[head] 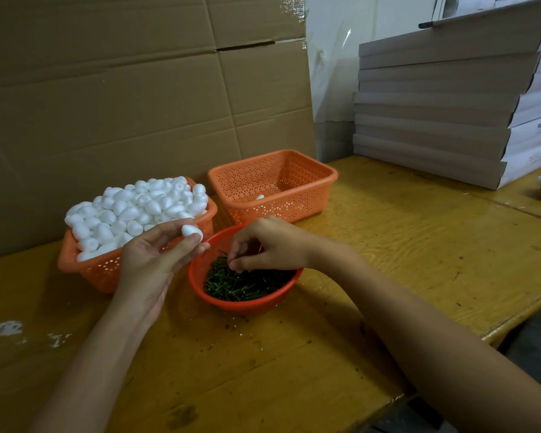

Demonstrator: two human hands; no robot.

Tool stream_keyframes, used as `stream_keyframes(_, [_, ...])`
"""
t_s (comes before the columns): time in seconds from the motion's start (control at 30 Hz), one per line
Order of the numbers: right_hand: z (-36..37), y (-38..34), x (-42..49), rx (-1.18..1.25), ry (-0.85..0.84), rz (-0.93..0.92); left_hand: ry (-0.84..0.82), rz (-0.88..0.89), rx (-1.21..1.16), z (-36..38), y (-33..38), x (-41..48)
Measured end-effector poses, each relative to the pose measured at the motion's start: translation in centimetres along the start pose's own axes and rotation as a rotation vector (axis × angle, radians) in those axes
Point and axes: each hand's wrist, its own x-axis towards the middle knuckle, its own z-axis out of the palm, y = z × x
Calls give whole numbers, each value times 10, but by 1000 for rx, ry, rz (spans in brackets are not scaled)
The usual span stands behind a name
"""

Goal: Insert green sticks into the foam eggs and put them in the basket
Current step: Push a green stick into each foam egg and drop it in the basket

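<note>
My left hand (pixel 152 257) pinches a white foam egg (pixel 190 231) between thumb and fingertips, just above the round red bowl (pixel 200 284) of green sticks (pixel 244 284). My right hand (pixel 269 245) reaches into that bowl with curled fingers, its fingertips down among the sticks. Whether it holds a stick is hidden. Left of the bowl an orange basket (pixel 91 270) is heaped with foam eggs (pixel 132 210). Behind the bowl stands a second orange basket (pixel 294 201) with one white egg (pixel 260 197) showing at its bottom.
All three containers sit on a yellow wooden table (pixel 388 245). A brown cardboard wall (pixel 122 104) rises behind them. Stacked flat grey boxes (pixel 450 120) fill the back right. White foam crumbs (pixel 3 329) lie at the left edge.
</note>
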Motion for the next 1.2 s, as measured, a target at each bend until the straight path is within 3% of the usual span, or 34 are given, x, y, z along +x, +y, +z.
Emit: stream_keyframes(1.2, [0, 2, 1, -15, 8, -18, 8, 24, -12, 1, 1, -1])
